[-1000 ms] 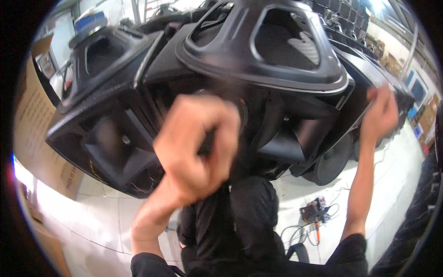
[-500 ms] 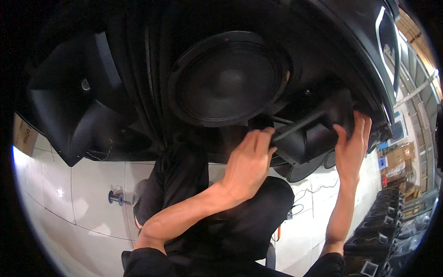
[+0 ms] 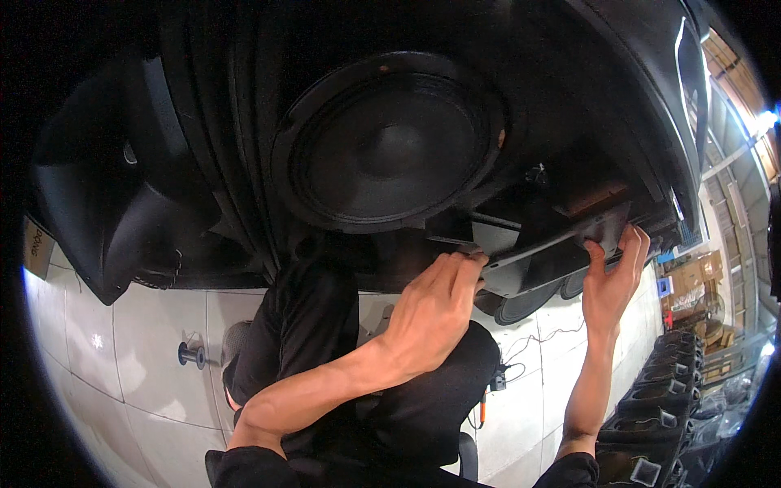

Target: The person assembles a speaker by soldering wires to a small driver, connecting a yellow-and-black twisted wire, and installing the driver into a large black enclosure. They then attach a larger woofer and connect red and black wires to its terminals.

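Observation:
A black speaker horn (image 3: 537,271) is tilted at the lower right opening of a large black speaker cabinet (image 3: 602,89). My left hand (image 3: 435,313) grips the horn's near left corner, fingers closed on its rim. At the opposite end, my right hand (image 3: 612,281) holds the horn between thumb and fingers. Beside it, a big round woofer (image 3: 399,150) sits in the cabinet. A small wire end (image 3: 537,172) shows inside the dark opening. Much of the horn's inner side is hidden in shadow.
At the left stands another black cabinet with a horn (image 3: 98,187). A wire spool (image 3: 192,355) lies on the white tiled floor (image 3: 154,382). An orange-handled tool (image 3: 482,409) and black cords are near my knee. Black cabinets (image 3: 659,415) line the right, with cardboard boxes (image 3: 700,272) beyond.
The horn has tipped and come down toward me, exposing more of the opening behind it. Both hands have moved slightly with it, still gripping its ends. The whole view has shifted a little.

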Demonstrator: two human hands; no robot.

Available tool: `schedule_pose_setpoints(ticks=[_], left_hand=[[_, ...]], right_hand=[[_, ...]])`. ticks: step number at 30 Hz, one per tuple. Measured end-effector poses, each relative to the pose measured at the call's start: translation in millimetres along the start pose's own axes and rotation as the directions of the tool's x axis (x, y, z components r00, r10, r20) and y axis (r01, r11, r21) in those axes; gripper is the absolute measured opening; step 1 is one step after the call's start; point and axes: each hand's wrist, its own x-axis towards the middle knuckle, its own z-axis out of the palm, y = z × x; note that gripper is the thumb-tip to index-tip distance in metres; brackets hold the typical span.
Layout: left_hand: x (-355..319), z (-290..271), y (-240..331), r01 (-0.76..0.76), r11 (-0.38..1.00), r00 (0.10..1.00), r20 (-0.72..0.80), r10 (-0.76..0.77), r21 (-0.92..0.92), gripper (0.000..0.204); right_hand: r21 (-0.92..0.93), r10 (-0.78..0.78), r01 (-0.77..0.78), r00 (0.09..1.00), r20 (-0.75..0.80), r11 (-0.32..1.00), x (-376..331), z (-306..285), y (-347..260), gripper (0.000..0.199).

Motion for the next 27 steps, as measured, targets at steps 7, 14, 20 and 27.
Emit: schedule_pose_setpoints(ticks=[7, 14, 20, 27], left_hand=[[4, 2, -8, 0.269, 0.963, 0.961, -0.076, -0.268, 0.010, 0.047], [6, -42, 31, 0.031, 0.936, 1.000, -0.008, -0.030, 0.350, 0.025], [105, -92, 90, -0.271, 0.882, 0.873, -0.287, 0.394, 0.386, 0.011], [227, -104, 125, 0.191, 0.905, 0.958, -0.274, -0.087, 0.381, 0.057]], right_hand=[[-0.123, -0.236, 0.223, 0.966, -0.101, 0.967, 23, 6, -20, 0.039], [-0.025, -0.337, 0.364, 0.829, -0.446, 0.931, 8, -50, -14, 0.025], [0.436, 0.211, -0.024, 0.898, -0.385, 0.900, 145, -58, 8, 0.037], [0.455, 0.133, -0.080, 0.987, -0.087, 0.887, 272, 15, 39, 0.074]])
